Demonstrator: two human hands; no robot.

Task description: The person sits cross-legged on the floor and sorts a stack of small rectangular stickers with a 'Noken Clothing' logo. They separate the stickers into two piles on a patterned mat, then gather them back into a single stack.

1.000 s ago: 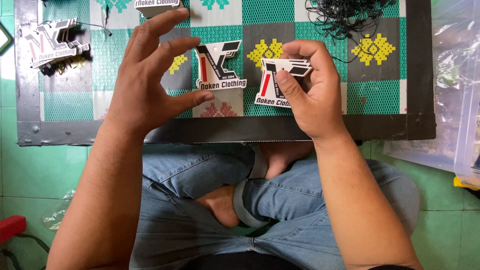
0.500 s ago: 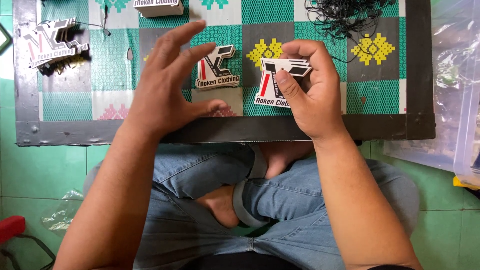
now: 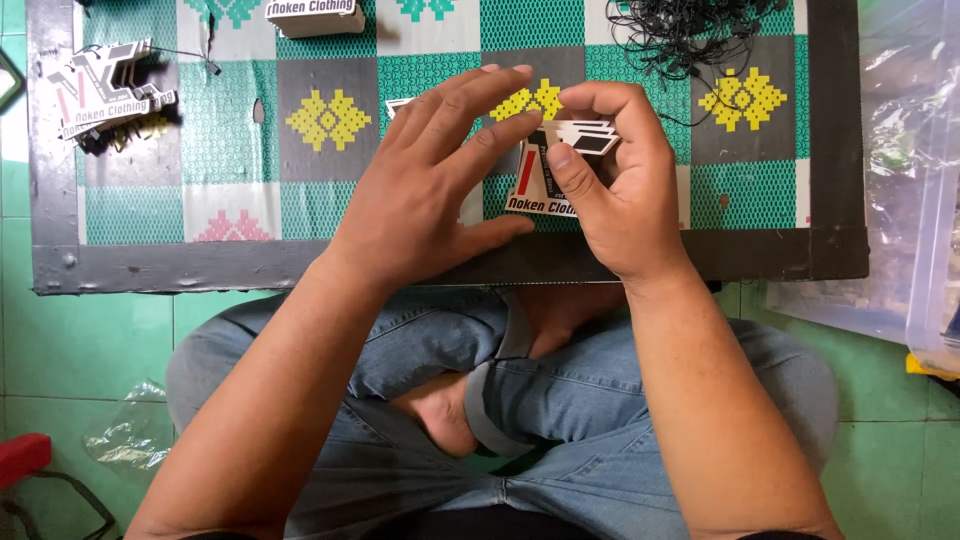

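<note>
My right hand [image 3: 625, 195] grips a small stack of die-cut cardboard tags [image 3: 540, 185], white with black and red shapes, above the near edge of the patterned board [image 3: 240, 265]. My left hand [image 3: 425, 195] lies against the left side of that stack with its fingers spread. It covers a single tag, of which only a white corner [image 3: 398, 103] shows past the fingers. Both hands touch at the stack.
A pile of the same tags [image 3: 100, 90] lies at the board's far left, another [image 3: 315, 14] at the top edge. A tangle of black strings [image 3: 690, 30] sits top right. A clear plastic bin [image 3: 935, 200] stands at right; my crossed legs lie below.
My left hand has carried a single tag rightward across the board and brought it against the stack in my right hand. The right hand has barely moved.
</note>
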